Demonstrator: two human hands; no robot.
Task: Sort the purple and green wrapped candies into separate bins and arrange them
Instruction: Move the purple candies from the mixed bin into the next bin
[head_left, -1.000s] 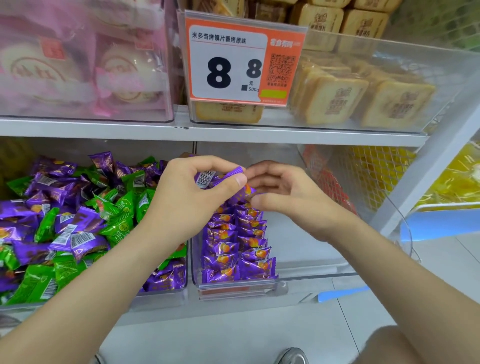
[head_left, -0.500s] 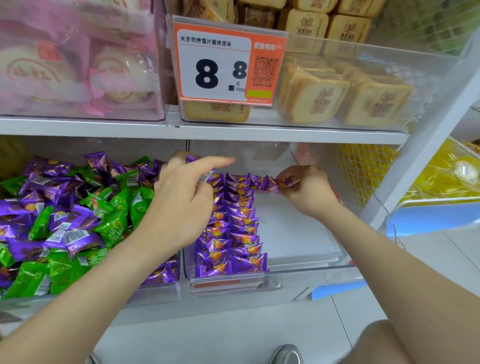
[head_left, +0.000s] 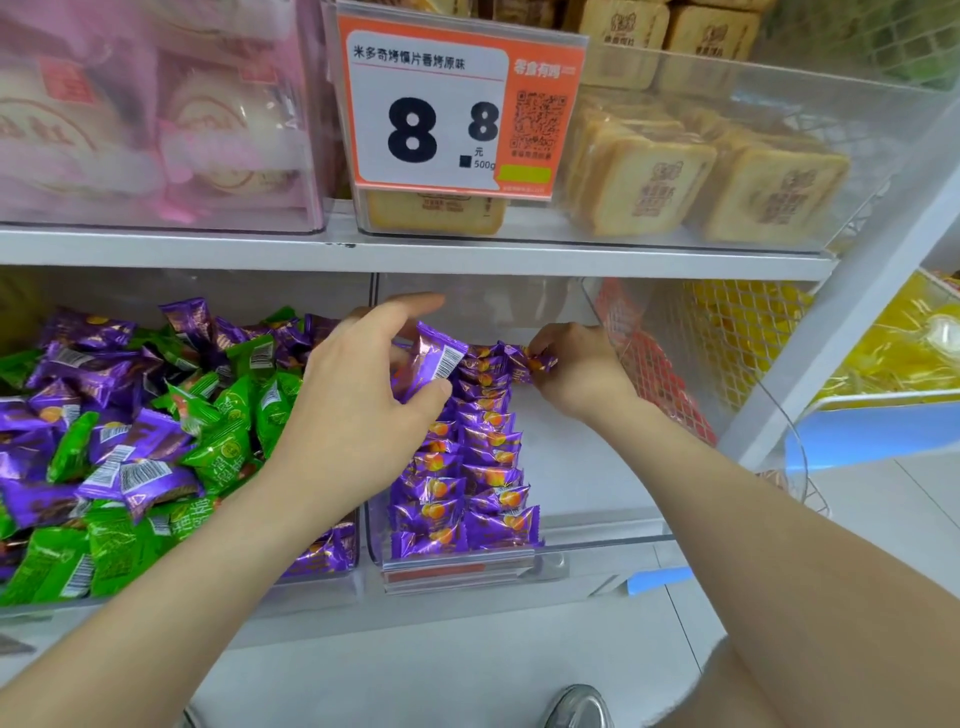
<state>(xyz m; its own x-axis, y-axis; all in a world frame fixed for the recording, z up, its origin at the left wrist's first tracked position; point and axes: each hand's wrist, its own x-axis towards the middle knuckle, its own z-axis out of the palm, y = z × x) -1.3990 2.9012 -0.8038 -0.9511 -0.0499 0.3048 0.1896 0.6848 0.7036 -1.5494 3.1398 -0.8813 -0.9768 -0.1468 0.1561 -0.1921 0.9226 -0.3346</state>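
A clear bin on the left (head_left: 171, 597) holds a mixed heap of purple candies (head_left: 124, 475) and green candies (head_left: 228, 452). The clear bin to its right (head_left: 613, 540) holds two neat rows of purple candies (head_left: 467, 467) along its left side. My left hand (head_left: 363, 410) pinches a purple candy (head_left: 439, 358), barcode side up, over the back of those rows. My right hand (head_left: 576, 374) pinches another purple candy (head_left: 530, 361) at the far end of the right row, deep in the bin.
The shelf above carries a pink-packaged snack bin (head_left: 156, 119), a bin of tan toast packs (head_left: 701, 176) and an orange price tag (head_left: 457, 104) reading 8.8. A wire basket (head_left: 727, 353) and yellow packs (head_left: 909, 343) stand to the right. A shoe (head_left: 576, 706) shows on the floor.
The right hand carried its purple candy from the middle to the back of the right row. The left hand turned its candy so the barcode shows and drew closer to the rows.
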